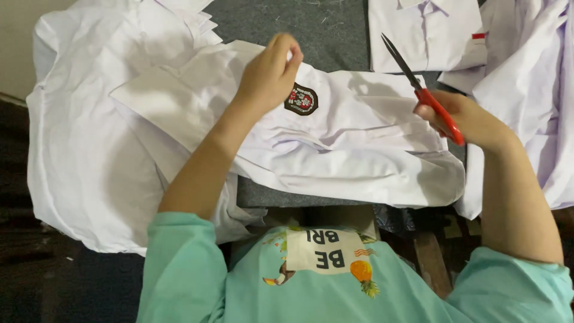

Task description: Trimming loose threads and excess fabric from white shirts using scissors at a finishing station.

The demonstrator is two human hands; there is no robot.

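A white shirt (359,149) with a dark round badge (301,99) lies spread in front of me on a grey surface. My left hand (270,72) pinches the white cloth just left of the badge, fingers closed on the fabric. My right hand (463,116) is closed on red-handled scissors (418,84); their dark blades point up and to the left, above the shirt and apart from it. Both my forearms are bare, with mint-green sleeves near the bottom.
A heap of white shirts (89,149) lies at the left. A folded white shirt (424,36) sits at the top, and more white cloth (532,90) is piled at the right. The grey surface (299,30) shows between them.
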